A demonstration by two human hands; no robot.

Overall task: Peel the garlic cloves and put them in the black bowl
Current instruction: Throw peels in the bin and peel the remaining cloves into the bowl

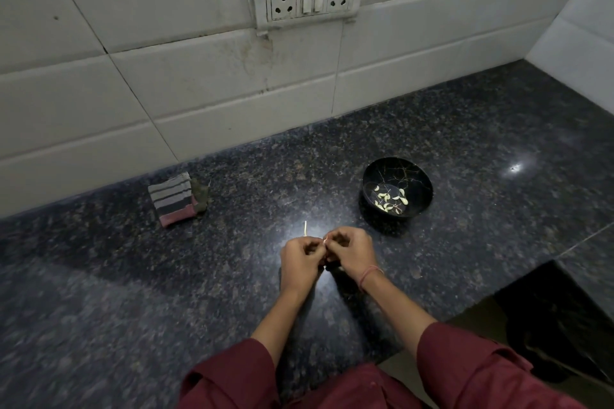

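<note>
Progress: the round, glossy black bowl [398, 166] stands on the dark speckled granite countertop [465, 142], towards its right side and short of the back edge. It holds roughly a dozen pale peeled cloves [390, 199], scattered over its bottom. That part of the work is done. One clove is in hand and not yet delivered. No stock of unpeeled garlic shows on the countertop, so how many remain cannot be judged.

Grip: the left hand [300, 259] and right hand [352, 250] meet near the middle of the countertop, closer to the front edge, fingers curled and fingertips together. Between them they pinch a small pale garlic clove [325, 241], mostly hidden by the fingers. How much skin is left on it cannot be told. A thin pale sliver [305, 229] stands up just beyond the left fingers; skin or stalk, uncertain.

Position: the held clove is near the bowl, which lies to its right and further back.

Other items: a folded striped cloth [174, 199] lies near the back edge, left of the hands.
</note>
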